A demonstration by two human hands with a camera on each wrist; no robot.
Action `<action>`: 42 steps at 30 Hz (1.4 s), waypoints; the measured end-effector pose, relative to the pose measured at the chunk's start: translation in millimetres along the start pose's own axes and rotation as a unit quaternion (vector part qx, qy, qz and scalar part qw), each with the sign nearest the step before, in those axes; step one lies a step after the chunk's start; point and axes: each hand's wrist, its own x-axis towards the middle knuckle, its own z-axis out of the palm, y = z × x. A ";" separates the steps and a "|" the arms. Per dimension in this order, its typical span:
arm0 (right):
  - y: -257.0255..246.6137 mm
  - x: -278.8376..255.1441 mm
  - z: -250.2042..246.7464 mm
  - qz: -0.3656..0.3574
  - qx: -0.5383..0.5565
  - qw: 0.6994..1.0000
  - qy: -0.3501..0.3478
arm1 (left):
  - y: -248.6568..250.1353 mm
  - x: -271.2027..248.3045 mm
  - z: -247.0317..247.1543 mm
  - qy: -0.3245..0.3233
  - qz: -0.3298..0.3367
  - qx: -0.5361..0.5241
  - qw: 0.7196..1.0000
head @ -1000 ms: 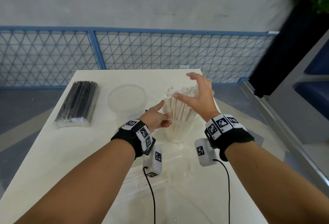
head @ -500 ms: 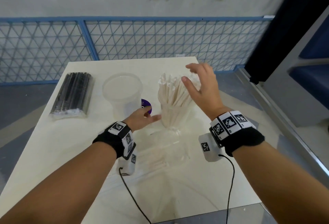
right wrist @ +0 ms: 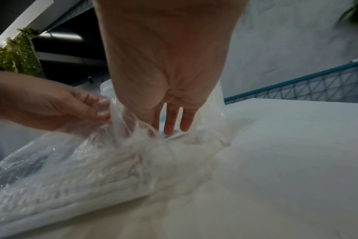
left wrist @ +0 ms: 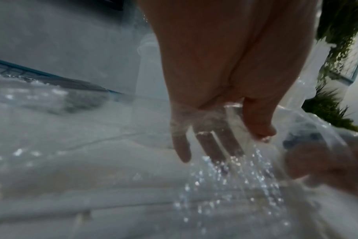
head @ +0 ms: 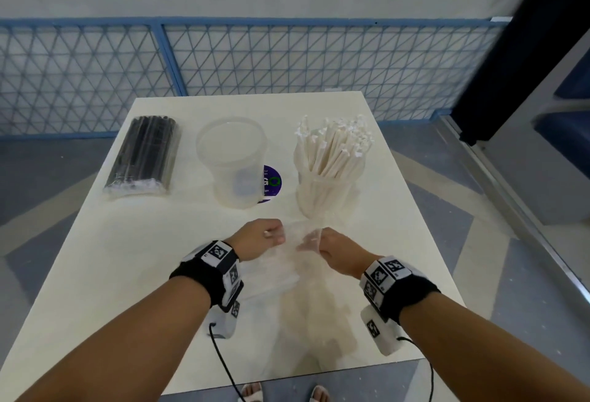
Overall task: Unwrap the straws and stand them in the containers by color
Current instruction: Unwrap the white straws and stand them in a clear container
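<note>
Both my hands pinch the clear wrapper (head: 295, 242) mid-counter (head: 95, 274), left hand (head: 258, 239) and right hand (head: 335, 250) on opposite edges of its mouth; film looks thin, limp, slippery, so grip near the opening, white straws (right wrist: 76, 190) inside look light.

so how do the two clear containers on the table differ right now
The left container holds no straws, while the right container is packed with white straws standing and fanning out above its rim. The left container partly covers a purple sticker; the right container stands beside that sticker. Both are clear plastic tubs, upright, lidless, side by side on the cream table.
</note>
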 end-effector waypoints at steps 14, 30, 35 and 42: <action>-13.8 -10.7 -36.3 0.116 0.017 0.989 -0.089 | 15.4 -10.6 -3.1 0.022 0.008 -0.246 0.969; -30.6 -5.9 -43.8 0.021 0.113 0.993 -0.008 | 33.9 -12.9 -11.0 0.020 0.024 -0.283 0.959; -42.3 2.3 -44.0 0.090 0.005 0.990 -0.108 | 39.2 -12.3 -3.6 0.015 0.034 -0.288 0.957; -55.6 2.8 -39.9 0.143 -0.079 0.973 -0.161 | 42.3 -12.2 -0.4 0.011 0.025 -0.337 0.941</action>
